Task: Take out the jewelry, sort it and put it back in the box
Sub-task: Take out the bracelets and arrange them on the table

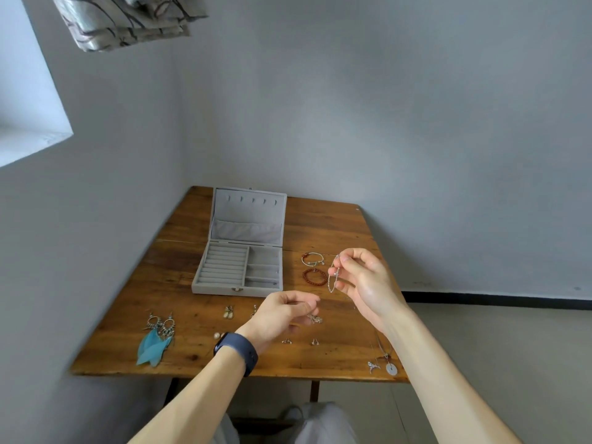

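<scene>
A grey jewelry box (238, 270) stands open on the wooden table (179, 274), its compartments bare. My right hand (365, 283) is raised to the right of the box and pinches a thin silver chain bracelet (333, 277) that hangs from its fingers. My left hand (285, 312) hovers in front of the box with its fingers curled; whether it holds anything I cannot tell. A red bead bracelet (315, 277) and a thin bangle (312, 258) lie right of the box. Blue feather earrings (157, 338) lie at the front left.
Small earrings (228, 312) and studs (286, 341) are spread along the table's front. Pendant necklaces (386, 363) lie at the front right corner. Walls close in behind and to the left. A dark watch (238, 349) is on my left wrist.
</scene>
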The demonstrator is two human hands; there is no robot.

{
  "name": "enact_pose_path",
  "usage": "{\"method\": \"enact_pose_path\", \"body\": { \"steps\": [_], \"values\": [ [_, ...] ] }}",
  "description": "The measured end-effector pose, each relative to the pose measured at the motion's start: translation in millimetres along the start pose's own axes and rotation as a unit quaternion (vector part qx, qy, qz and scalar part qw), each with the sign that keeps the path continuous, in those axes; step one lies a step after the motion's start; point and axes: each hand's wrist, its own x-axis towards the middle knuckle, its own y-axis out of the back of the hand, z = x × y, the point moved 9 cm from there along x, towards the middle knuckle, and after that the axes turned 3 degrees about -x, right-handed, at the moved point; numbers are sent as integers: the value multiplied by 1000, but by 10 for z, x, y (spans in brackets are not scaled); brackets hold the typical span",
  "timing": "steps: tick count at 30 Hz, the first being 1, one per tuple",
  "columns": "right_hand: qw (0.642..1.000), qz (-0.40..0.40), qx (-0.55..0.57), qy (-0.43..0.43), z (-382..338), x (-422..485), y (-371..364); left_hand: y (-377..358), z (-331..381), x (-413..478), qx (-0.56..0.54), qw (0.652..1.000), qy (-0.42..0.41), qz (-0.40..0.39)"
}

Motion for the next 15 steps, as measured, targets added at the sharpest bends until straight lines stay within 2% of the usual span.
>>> {"method": "enact_pose_path", "body": {
  "steps": [6, 12, 15],
  "values": [
    [997, 57, 4, -44, 263, 124, 116, 339, 156, -148, 5, 999, -21, 45],
    [970, 74, -226, -59, 608, 426, 153, 669, 164, -292, 32, 995, -30, 93],
    [953, 51, -290, -65, 759, 564, 31, 791, 127, -348, 39, 993, -28, 104]
  ]
}}
